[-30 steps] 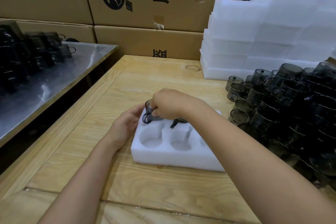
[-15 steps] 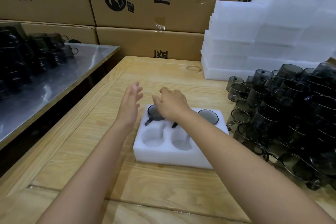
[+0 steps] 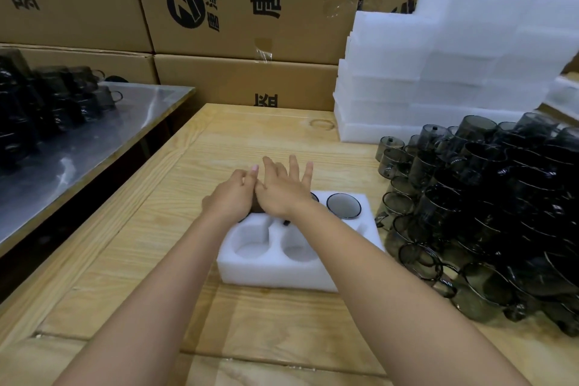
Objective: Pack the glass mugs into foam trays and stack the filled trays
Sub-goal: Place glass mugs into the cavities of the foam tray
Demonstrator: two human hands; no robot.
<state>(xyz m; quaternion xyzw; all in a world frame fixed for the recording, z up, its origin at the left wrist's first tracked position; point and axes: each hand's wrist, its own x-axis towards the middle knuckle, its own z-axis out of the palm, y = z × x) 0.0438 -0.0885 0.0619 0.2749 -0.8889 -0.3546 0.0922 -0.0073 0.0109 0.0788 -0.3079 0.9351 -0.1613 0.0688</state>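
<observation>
Hovering over foam tray [image 3: 282,273]: left hand [image 3: 232,197], right hand [image 3: 283,194] splayed, empty. Mug pile [image 3: 485,197] lies right of fingers; right hand nearer.

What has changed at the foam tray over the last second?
The right hand let go of the mug it was lowering into the back-left cell and now spreads open above it. The left hand left the foam tray's left edge and moved in beside it, also open. The tray, the back-right mug, the two empty front cells and the mug pile stayed put.
</observation>
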